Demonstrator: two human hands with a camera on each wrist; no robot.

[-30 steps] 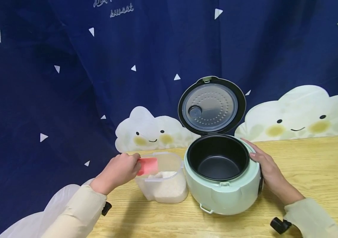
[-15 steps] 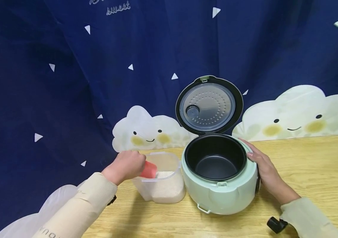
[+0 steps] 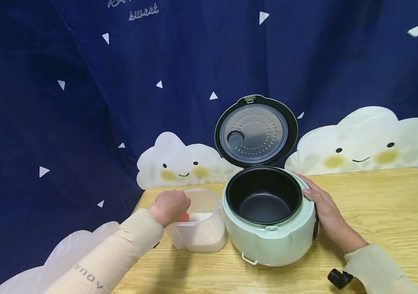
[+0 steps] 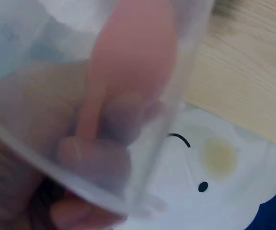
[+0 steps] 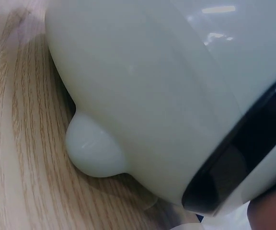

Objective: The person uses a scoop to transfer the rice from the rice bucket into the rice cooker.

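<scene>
My left hand (image 3: 170,205) grips a pink scoop (image 4: 135,48) by its handle, down inside a clear plastic container (image 3: 181,239). Through the cloudy wall in the left wrist view, the fingers are curled around the handle. White rice (image 3: 207,237) fills the lower part of the container. Just right of it stands a pale green rice cooker (image 3: 271,247), its lid (image 3: 258,132) raised and a black inner pot (image 3: 265,206) inside. The pot's bottom shows bare. My right hand (image 3: 326,212) rests against the cooker's right side, thumb on the upper rim.
Both containers stand close together on a wood-grain table (image 3: 385,208). A dark blue curtain (image 3: 179,53) with white clouds hangs right behind the table. A black wrist mount (image 3: 339,279) sits at the right sleeve.
My left hand has moved right and over the container, lowering the scoop from the rim until most of it is hidden inside. The right hand stays on the cooker. The head view shifted slightly.
</scene>
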